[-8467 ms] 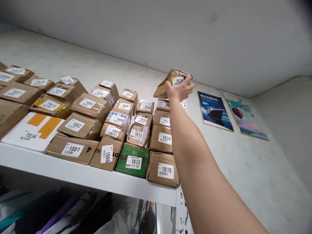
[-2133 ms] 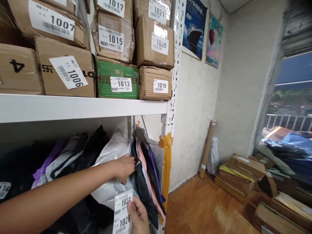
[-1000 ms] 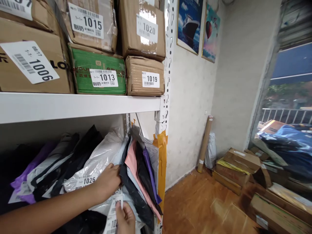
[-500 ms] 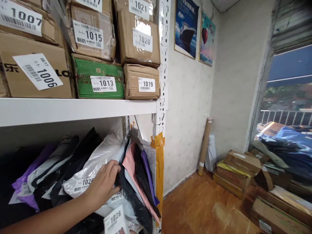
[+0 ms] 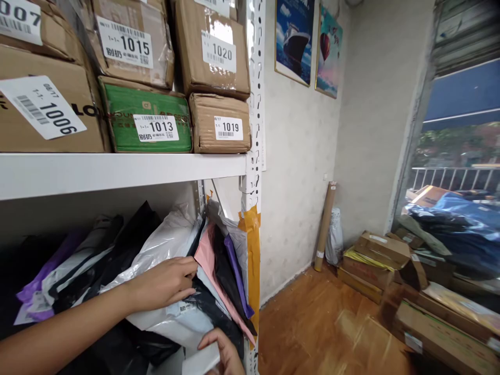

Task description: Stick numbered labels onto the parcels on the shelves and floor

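Observation:
My left hand (image 5: 170, 281) reaches in among upright plastic mailing bags on the lower shelf. Its fingers curl closed on the edge of a white mailing bag (image 5: 167, 237), beside a dark bag and a pink mailing bag (image 5: 205, 251). The fingertips are partly hidden between the bags. Low in the view, my right hand (image 5: 226, 354) grips a small white stack of labels (image 5: 202, 359), now tilted so its print does not show. A printed sticker (image 5: 185, 307) on a bag lies just under my left hand.
Above runs a white shelf beam (image 5: 125, 174) bearing numbered cardboard boxes, among them a green box (image 5: 150, 107). The perforated post (image 5: 253, 114) has orange tape (image 5: 253, 255) lower down. Cartons (image 5: 385, 252) and a long cardboard tube (image 5: 325, 229) stand on the wooden floor at right.
My left hand has shifted slightly right and down, its forearm now covering the 1026 label. My right hand has come further into view, and its label stack has tipped. The view has shifted slightly.

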A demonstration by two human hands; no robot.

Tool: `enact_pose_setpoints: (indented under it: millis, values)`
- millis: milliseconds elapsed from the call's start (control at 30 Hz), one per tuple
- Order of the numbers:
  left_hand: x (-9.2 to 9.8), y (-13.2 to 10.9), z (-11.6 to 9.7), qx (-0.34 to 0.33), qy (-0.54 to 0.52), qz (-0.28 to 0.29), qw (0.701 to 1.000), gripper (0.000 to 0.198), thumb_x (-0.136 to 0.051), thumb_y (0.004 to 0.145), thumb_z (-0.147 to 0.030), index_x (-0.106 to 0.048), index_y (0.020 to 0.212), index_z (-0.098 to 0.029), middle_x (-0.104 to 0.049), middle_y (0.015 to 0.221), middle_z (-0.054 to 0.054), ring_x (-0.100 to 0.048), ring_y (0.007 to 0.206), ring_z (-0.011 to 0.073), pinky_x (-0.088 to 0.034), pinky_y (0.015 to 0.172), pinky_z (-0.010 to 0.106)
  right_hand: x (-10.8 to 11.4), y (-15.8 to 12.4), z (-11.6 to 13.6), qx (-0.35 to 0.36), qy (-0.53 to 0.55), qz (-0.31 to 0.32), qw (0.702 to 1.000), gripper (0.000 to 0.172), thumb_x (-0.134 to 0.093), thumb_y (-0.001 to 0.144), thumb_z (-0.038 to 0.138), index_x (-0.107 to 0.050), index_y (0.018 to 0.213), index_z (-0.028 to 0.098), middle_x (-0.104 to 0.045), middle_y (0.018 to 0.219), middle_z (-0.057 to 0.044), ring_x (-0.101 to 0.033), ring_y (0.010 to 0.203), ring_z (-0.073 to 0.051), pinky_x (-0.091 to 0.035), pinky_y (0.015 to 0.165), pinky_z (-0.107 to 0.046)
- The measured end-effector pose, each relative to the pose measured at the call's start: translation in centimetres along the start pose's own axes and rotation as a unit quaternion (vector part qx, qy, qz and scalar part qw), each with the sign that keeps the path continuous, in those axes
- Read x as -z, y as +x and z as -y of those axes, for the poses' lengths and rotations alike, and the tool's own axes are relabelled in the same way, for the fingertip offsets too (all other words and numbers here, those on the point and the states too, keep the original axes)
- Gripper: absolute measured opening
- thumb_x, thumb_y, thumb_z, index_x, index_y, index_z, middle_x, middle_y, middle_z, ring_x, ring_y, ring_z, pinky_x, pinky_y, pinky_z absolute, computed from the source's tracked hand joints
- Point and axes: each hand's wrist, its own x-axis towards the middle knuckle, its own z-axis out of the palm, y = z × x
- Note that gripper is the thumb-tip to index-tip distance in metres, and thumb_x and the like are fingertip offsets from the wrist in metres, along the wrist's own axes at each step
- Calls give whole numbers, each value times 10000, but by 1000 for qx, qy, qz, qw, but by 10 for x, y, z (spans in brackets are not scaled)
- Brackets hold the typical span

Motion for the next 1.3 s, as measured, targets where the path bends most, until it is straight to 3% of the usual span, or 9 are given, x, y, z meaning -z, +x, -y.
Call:
enact_pose_setpoints:
  millis: [167, 467, 600, 733, 900, 967, 1067, 1167, 1300]
  values:
    - [1, 12, 3, 12, -54, 71, 996, 663, -370, 806, -45, -433, 1381, -369, -605, 1077, 27, -617, 860, 155, -456, 723, 225, -15, 3, 19, 14, -14, -25, 999, 509, -706, 630, 648, -688, 747, 152, -532, 574, 20, -375, 543, -87, -287, 566, -224]
    - [29, 60, 2, 49, -3, 136, 989, 385, -372, 892, -298, -720, 819, -149, -707, 824, 111, -637, 872, 282, -481, 833, 408, -58, 56, 54, 16, 1, -132, 991, 565, -718, 552, 692, -588, 633, 148, -434, 510, 66, -308, 521, -74, -230, 522, -226]
    - [33, 49, 6, 95, -163, 278, 942, 370, -644, 705, -277, -696, 1053, -162, -702, 1000, 73, -634, 905, 241, -513, 793, 309, -63, 46, 37, 18, 13, -151, 988, 588, -684, 552, 735, -529, 609, 171, -400, 507, 76, -267, 513, -76, -215, 512, -237]
    - [33, 38, 4, 37, -100, 246, 963, 755, -774, 542, -175, -592, 1256, -338, -648, 1166, 48, -551, 1121, 275, -423, 996, 361, -54, 27, 25, 18, 68, -161, 984, 532, -718, 572, 688, -531, 635, 194, -459, 533, 69, -366, 521, -89, -298, 527, -234]
    - [29, 49, 2, 52, -138, 164, 975, 245, -526, 874, -294, -737, 981, -232, -734, 925, 50, -648, 849, 188, -452, 777, 246, -33, 18, 41, 18, 151, -249, 956, 498, -763, 569, 632, -626, 826, 228, -666, 694, 24, -576, 650, -149, -450, 633, -266]
    - [29, 55, 4, 89, -210, 134, 964, 473, -351, 958, -382, -743, 805, -165, -742, 835, 58, -653, 761, 155, -448, 756, 229, -27, 19, 53, 35, 149, -264, 952, 484, -770, 579, 612, -624, 837, 229, -702, 736, 10, -615, 713, -167, -483, 703, -287]
    - [31, 58, 9, 80, -281, 185, 938, 301, -546, 857, -399, -735, 954, -185, -742, 969, 27, -656, 893, 176, -457, 841, 239, -24, 19, 70, 66, 134, -234, 961, 466, -799, 602, 531, -624, 909, 228, -730, 834, -11, -647, 870, -199, -492, 829, -320]
    - [31, 52, 15, 63, -255, 254, 931, 605, -770, 588, -257, -644, 1180, -243, -681, 1153, 13, -608, 1033, 223, -455, 899, 275, -26, 18, 77, 69, 114, -199, 971, 416, -790, 633, 506, -632, 892, 222, -728, 817, -11, -652, 835, -192, -492, 815, -321]
    - [29, 46, 21, 138, -268, 239, 923, 305, -569, 775, -391, -658, 951, -158, -687, 985, 56, -610, 910, 205, -465, 807, 280, -38, 24, 69, 16, 79, -106, 991, 379, -768, 656, 507, -668, 852, 197, -711, 713, -19, -615, 634, -169, -473, 641, -303]
